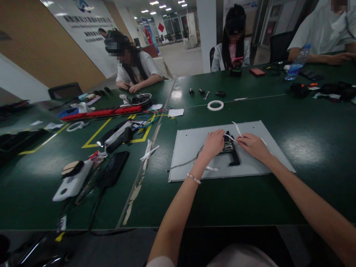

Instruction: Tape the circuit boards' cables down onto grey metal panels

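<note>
A light grey panel (189,148) lies on the green table in front of me, and on it rests a circuit board (228,145) with a black bracket-like part (236,157). My left hand (213,144) is over the board's left side, fingers closed at one end of a thin white strip (230,137). My right hand (254,146) pinches the strip at the board's right side. Another length of white strip (237,128) sticks up beyond the right fingertips. A grey cable (182,164) runs left from under my left hand. A loose white piece (211,168) lies near the panel's front edge.
A white tape roll (215,105) and a wrench (206,95) lie beyond the panel. Left are crossed white strips (148,152), a black phone-like device (114,168), a white device (72,180) and a red power strip (102,112). A bottle (297,63) stands far right; several people sit opposite.
</note>
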{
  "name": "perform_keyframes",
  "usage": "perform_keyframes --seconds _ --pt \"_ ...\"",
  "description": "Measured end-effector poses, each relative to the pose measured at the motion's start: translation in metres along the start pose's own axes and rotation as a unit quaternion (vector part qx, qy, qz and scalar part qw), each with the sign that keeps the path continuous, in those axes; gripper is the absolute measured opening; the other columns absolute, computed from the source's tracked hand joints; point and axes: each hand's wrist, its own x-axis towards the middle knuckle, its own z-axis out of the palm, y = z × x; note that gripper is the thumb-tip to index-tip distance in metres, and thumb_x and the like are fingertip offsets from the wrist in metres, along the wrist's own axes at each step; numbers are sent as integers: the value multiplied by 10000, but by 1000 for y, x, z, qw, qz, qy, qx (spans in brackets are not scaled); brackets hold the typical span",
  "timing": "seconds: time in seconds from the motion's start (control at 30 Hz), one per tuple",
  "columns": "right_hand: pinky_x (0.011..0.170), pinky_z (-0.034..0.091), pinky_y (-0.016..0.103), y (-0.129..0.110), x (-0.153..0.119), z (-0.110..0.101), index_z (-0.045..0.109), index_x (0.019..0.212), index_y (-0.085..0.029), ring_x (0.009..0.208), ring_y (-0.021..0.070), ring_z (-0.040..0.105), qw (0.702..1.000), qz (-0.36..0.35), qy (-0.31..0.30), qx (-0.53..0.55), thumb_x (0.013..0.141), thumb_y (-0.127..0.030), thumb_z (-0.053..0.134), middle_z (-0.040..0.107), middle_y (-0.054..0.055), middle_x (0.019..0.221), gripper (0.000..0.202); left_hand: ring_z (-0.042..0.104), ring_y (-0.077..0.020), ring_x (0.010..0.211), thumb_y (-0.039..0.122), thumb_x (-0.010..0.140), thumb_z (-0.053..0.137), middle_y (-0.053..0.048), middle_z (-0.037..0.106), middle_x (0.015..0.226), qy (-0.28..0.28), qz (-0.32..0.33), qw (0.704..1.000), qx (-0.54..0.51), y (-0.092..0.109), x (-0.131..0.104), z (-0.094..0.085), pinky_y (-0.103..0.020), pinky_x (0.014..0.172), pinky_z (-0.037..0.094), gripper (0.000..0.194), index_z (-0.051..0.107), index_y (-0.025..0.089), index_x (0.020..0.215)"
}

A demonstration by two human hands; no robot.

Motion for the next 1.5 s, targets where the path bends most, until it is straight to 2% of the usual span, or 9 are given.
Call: perform_keyframes --seconds 0.13,0.27,0.47,0.77,1.07,1.4,1.5 --pt "841 491 335 -3 0 -1 690 970 -179 928 177 593 1000 -5 28 -14 910 -232 486 641 67 1000 219 487 -222 1242 115 882 384 -132 535 1323 7 -13 1000 -6 -3 5 18 -359 1048 373 402 475 109 1274" --pt "843 487 332 -3 1 0 693 975 -187 929 179 593 998 -4 51 -34 911 -229 487 647 63 975 221 469 -240 1259 158 896 389 -168 470 1378 24 -41 998 -35 -5 1 26 -373 1055 375 432 427 79 1320" --pt "826 483 307 -8 4 -1 701 973 -180 914 169 591 992 1 112 -55 899 -220 514 649 60 960 205 442 -267 1280 145 878 404 -201 379 1432 43 -66 996 -49 -4 0 27 -385 1048 384 501 348 65 1369" --pt "831 476 326 -12 6 -1 701 942 -179 901 179 590 988 4 135 -71 885 -204 519 652 58 950 192 429 -268 1285 179 886 411 -204 417 1399 45 -77 996 -29 -5 0 32 -392 1049 369 495 345 66 1363" --pt "864 480 355 -17 8 -7 686 964 -202 948 191 593 987 55 149 -11 889 -215 484 651 73 982 216 441 -259 1274 182 885 417 -192 439 1384 32 -84 996 -19 -3 1 30 -390 1053 353 484 362 71 1352" --pt "835 488 331 -13 9 -16 688 902 -194 874 170 613 961 111 249 38 861 -233 530 656 55 930 168 448 -262 1262 172 878 434 -183 462 1363 26 -92 995 -21 -4 4 32 -388 1055 356 438 427 67 1302" --pt "771 496 316 -12 8 -22 693 870 -191 786 155 611 965 112 226 76 843 -250 554 658 48 907 154 452 -257 1260 161 875 435 -181 458 1366 27 -97 994 -40 -6 6 31 -392 1061 356 451 416 72 1317"
